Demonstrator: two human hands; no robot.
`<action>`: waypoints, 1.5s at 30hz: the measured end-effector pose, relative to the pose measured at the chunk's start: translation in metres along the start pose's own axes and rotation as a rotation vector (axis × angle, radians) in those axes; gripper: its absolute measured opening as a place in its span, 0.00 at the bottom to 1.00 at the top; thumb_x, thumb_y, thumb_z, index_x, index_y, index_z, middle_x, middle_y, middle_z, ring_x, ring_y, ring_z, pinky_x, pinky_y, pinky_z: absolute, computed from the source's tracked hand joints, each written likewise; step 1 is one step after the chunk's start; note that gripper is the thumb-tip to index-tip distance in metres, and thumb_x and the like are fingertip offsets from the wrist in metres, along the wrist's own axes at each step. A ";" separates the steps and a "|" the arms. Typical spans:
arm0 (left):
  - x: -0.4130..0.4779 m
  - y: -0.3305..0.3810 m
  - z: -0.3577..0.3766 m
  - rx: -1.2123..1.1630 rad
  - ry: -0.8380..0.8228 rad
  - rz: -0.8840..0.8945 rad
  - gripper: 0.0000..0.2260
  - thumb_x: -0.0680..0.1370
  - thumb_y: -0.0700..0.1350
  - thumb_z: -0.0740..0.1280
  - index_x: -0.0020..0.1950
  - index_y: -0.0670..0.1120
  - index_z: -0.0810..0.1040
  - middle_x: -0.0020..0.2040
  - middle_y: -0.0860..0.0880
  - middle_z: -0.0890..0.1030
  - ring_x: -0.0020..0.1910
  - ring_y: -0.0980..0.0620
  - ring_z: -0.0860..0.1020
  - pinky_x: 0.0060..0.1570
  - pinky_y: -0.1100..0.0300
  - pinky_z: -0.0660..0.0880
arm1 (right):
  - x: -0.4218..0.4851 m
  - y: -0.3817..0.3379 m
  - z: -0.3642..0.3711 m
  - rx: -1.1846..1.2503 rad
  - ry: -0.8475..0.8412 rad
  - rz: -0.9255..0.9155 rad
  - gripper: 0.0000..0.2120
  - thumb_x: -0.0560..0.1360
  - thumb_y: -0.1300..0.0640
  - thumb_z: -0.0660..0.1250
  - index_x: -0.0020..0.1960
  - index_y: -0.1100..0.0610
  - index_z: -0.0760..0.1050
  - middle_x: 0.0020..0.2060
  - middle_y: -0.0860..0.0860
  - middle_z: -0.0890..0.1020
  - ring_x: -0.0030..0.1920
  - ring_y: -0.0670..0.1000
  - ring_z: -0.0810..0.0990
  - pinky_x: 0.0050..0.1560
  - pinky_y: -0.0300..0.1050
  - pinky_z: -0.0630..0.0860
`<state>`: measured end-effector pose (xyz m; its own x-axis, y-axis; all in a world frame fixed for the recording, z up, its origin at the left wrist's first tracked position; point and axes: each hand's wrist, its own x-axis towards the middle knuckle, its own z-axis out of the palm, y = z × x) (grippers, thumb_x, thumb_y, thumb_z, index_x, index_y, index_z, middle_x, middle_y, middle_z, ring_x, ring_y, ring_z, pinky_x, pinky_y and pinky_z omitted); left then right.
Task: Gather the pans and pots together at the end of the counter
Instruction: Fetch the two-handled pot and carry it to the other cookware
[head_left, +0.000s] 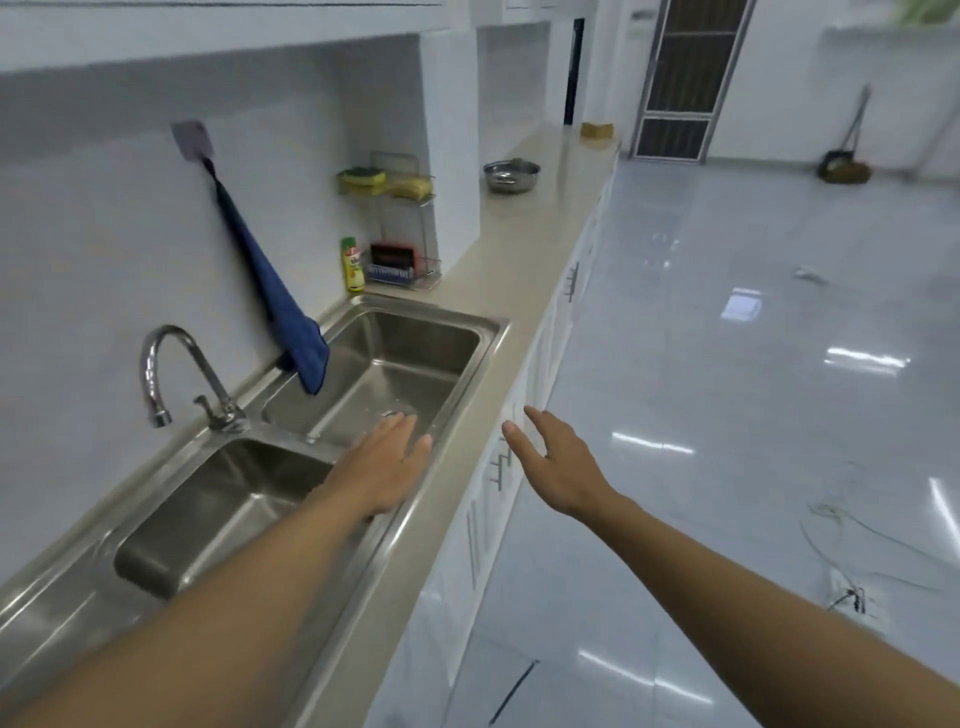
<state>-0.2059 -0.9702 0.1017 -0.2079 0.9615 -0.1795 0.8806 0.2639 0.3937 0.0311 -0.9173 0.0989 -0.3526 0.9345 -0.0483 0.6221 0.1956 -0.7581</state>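
Note:
A shiny steel pot (511, 175) stands far down the beige counter (524, 249), beyond the wall pillar. Both my arms reach forward, far short of it. My left hand (383, 465) hovers over the front rim of the steel double sink (363, 384), fingers straight and together, holding nothing. My right hand (555, 462) is out past the counter's front edge, in front of the white cabinet doors, fingers spread and empty. No other pan or pot shows in this view.
A curved tap (171, 374) stands behind the sink and a blue towel (275, 291) hangs from a wall hook. A wire rack with sponges (387, 182) and a yellow bottle (353, 265) sit by the wall. A brown box (597, 130) rests at the counter's far end.

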 end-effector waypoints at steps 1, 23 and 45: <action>0.019 0.007 -0.002 0.000 -0.016 0.016 0.29 0.82 0.62 0.49 0.81 0.51 0.53 0.82 0.51 0.53 0.80 0.50 0.52 0.76 0.50 0.49 | 0.011 0.004 -0.007 0.001 0.012 0.020 0.37 0.77 0.30 0.51 0.79 0.51 0.58 0.79 0.51 0.60 0.79 0.53 0.54 0.76 0.63 0.54; 0.370 0.203 0.007 0.020 -0.059 0.208 0.30 0.82 0.61 0.48 0.80 0.47 0.54 0.81 0.49 0.54 0.80 0.49 0.53 0.77 0.47 0.51 | 0.284 0.142 -0.190 0.000 0.124 0.122 0.38 0.76 0.29 0.50 0.79 0.50 0.59 0.78 0.51 0.61 0.79 0.53 0.55 0.77 0.62 0.54; 0.707 0.311 -0.007 0.087 -0.066 0.251 0.30 0.82 0.63 0.46 0.81 0.51 0.53 0.82 0.50 0.51 0.80 0.50 0.49 0.78 0.49 0.48 | 0.602 0.223 -0.309 -0.043 0.156 0.200 0.41 0.74 0.26 0.47 0.80 0.48 0.54 0.80 0.51 0.54 0.80 0.55 0.48 0.78 0.62 0.46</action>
<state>-0.0816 -0.2075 0.1033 0.0472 0.9883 -0.1453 0.9347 0.0076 0.3552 0.1732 -0.2190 0.1013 -0.1097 0.9898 -0.0906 0.6992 0.0121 -0.7148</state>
